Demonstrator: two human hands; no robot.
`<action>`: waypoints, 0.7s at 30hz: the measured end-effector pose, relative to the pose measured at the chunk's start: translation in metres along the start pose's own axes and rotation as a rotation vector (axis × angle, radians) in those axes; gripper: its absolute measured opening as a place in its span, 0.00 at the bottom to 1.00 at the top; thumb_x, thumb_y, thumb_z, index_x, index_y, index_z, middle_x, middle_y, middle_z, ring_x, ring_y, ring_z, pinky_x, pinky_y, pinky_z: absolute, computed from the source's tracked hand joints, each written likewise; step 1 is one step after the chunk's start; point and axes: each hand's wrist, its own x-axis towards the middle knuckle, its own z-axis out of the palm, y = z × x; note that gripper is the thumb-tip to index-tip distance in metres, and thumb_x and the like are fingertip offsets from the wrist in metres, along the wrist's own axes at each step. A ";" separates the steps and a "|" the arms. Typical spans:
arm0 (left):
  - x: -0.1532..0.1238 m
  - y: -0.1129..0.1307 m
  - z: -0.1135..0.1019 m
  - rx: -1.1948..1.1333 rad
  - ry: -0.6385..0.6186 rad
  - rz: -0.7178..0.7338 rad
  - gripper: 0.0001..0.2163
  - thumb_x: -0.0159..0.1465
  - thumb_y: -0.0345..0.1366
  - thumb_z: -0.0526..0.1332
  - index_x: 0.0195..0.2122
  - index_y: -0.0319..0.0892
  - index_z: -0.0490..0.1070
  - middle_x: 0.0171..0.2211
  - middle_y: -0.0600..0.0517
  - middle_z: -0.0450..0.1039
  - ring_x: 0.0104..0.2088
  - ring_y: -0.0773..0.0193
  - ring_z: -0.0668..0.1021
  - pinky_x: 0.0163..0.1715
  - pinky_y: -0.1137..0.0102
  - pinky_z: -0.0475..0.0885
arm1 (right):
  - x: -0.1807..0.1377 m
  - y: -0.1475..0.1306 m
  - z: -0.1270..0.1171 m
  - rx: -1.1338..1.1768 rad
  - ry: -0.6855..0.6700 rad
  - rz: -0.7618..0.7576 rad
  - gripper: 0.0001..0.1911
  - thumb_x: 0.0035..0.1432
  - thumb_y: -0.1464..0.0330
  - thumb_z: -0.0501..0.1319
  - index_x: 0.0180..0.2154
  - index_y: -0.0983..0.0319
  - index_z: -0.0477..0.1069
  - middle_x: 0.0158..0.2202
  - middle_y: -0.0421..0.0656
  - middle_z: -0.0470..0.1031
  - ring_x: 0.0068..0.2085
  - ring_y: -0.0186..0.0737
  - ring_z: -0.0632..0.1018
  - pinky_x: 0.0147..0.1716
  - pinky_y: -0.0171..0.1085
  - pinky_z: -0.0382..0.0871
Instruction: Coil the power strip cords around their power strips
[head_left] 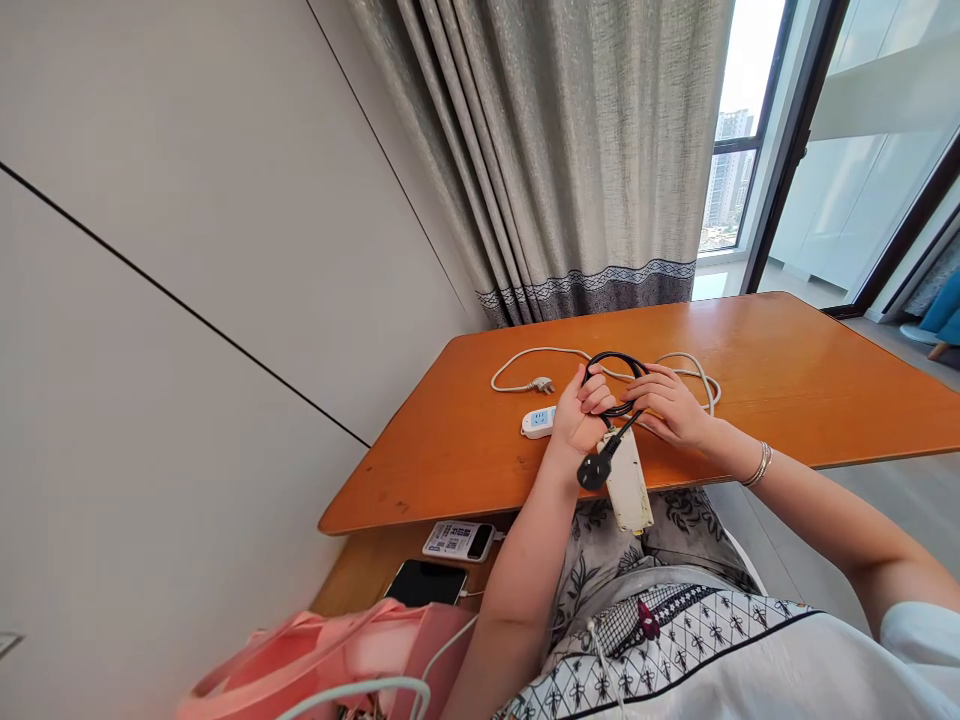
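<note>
Above the near edge of the table, my left hand [585, 412] is closed around one side of a coiled black power cord [616, 354]. On the other side of the loops, the bent fingers of my right hand [671, 405] grip the cord. Its black plug [594, 471] dangles below, beside my left wrist. Under the cord, a worn off-white oblong block [630, 487] hangs at the table edge over my lap; its kind is unclear. A white power strip [537, 423] with blue socket faces lies left of my left hand, partly hidden by it.
A white cord with a white plug [541, 384] loops over the brown table [435, 440]. Below on the left, a dark-screened phone [426, 583] and a white device with a printed label [454, 540] lie beside a pink bag [300, 660]. A curtain [592, 150] hangs behind.
</note>
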 end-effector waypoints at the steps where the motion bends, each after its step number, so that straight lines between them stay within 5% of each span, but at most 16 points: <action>1: 0.000 -0.002 0.001 0.001 -0.002 0.015 0.15 0.76 0.36 0.44 0.31 0.41 0.60 0.16 0.63 0.45 0.12 0.77 0.52 0.14 0.81 0.52 | 0.002 -0.003 0.002 0.030 0.037 0.061 0.07 0.68 0.69 0.54 0.42 0.58 0.71 0.42 0.44 0.81 0.48 0.41 0.78 0.60 0.51 0.61; 9: -0.005 -0.009 0.017 -0.032 0.097 0.110 0.11 0.73 0.33 0.53 0.31 0.42 0.63 0.20 0.60 0.59 0.18 0.76 0.67 0.22 0.82 0.67 | 0.012 -0.020 0.017 0.059 0.159 0.323 0.06 0.64 0.64 0.60 0.35 0.58 0.68 0.36 0.41 0.81 0.39 0.42 0.79 0.59 0.51 0.55; 21: -0.003 -0.013 0.023 0.015 0.202 0.191 0.11 0.72 0.36 0.54 0.33 0.42 0.69 0.21 0.57 0.66 0.20 0.71 0.71 0.24 0.77 0.69 | 0.021 -0.024 0.025 -0.034 0.139 0.491 0.06 0.65 0.66 0.55 0.34 0.58 0.62 0.31 0.40 0.76 0.32 0.40 0.74 0.52 0.48 0.57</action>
